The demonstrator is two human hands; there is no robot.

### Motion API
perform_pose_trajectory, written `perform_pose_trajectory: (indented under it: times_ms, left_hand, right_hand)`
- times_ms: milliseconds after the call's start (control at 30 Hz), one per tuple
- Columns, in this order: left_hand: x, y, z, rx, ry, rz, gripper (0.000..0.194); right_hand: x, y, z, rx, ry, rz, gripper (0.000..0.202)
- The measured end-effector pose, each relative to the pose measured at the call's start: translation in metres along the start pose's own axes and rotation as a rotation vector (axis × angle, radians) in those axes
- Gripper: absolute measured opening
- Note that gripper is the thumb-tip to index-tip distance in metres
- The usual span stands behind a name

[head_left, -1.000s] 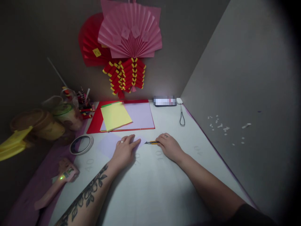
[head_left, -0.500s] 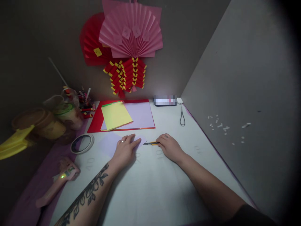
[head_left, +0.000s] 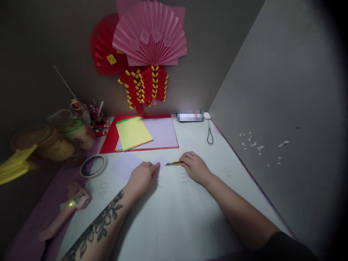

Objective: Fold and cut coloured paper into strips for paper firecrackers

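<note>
Head view: at centre, a craft knife is gripped in the right hand, aimed left, near-horizontal, at lavender paper touched by the left hand, whose grip cannot be told.

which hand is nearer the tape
Left. The left hand is at the lilac paper, right of the tape; the right hand, holding the cutter, is farther right.

lavender paper: on pale mat, partly hidden | craft knife: yellow-black, blade out, tip near paper
</note>
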State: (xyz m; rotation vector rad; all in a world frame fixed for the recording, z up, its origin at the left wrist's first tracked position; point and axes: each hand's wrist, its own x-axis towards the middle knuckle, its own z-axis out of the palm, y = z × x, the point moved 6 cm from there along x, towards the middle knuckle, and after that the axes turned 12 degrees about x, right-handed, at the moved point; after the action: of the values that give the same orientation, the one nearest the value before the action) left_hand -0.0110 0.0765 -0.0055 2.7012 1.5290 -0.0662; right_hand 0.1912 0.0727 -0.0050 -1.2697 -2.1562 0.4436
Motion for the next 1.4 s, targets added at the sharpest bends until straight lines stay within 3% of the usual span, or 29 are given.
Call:
perform_pose_trajectory:
  times_ms: [167,333,633,1400]
  left_hand:
    - [0.003,-0.008,0.003,-0.080,0.037,0.032,0.040]
    - [0.006,-0.008,0.003,-0.015,-0.009,0.064,0.049]
    - [0.007,-0.006,0.004,-0.008,-0.069,0.033,0.047]
    - [0.006,-0.006,0.004,0.003,-0.042,0.037,0.055]
  right_hand:
    - [-0.001,-0.003,0.001,0.002,-0.011,-0.010,0.014]
    - [0.000,-0.007,0.003,-0.005,-0.015,-0.013,0.014]
    - [0.000,-0.013,0.011,-0.004,-0.020,-0.041,0.015]
    - [-0.003,-0.013,0.006,0.071,-0.037,-0.041,0.019]
